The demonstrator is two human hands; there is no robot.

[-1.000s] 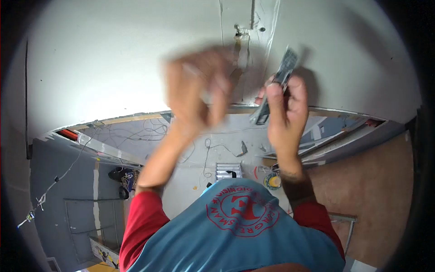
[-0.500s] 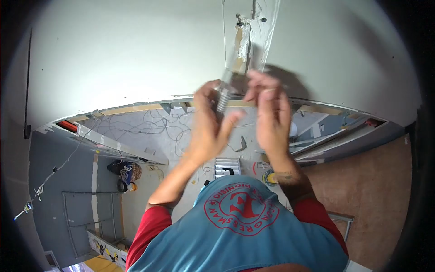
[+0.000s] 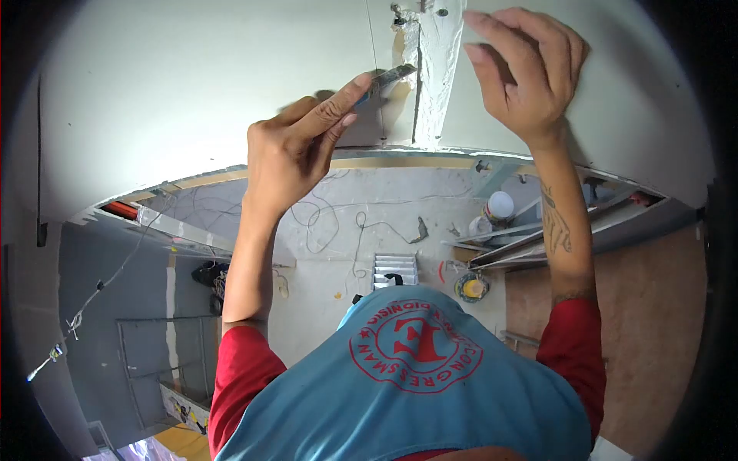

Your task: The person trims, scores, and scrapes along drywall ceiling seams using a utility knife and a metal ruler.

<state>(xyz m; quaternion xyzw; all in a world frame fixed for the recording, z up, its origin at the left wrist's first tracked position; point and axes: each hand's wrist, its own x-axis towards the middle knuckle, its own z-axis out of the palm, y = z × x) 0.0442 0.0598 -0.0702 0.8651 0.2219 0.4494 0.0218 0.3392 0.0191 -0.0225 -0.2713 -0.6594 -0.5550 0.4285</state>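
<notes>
My left hand (image 3: pixel 296 146) grips what looks like a utility knife (image 3: pixel 393 75), with a flat dark blade and a bit of blue handle beside the fingers. The blade's tip meets the left side of a rough joint (image 3: pixel 442 84) in the white panel (image 3: pixel 192 77), smeared with white filler and showing a bare tan strip. To the right of the joint, my right hand (image 3: pixel 534 73) is raised close to the panel with its fingers curved and apart, holding nothing. Two dark screw-like spots (image 3: pixel 442 12) show near the joint's top.
Below the panel's edge, cables (image 3: pixel 315 223) lie across the floor. A step ladder (image 3: pixel 394 269) stands under me, with a yellow-topped bucket (image 3: pixel 472 288) to its right. White buckets (image 3: pixel 500 205) stand farther off. A metal frame (image 3: pixel 161 376) leans at the left wall.
My hands have moved apart: the left now brings the blade to the joint, the right has risen to its right side. The view has shifted slightly.
</notes>
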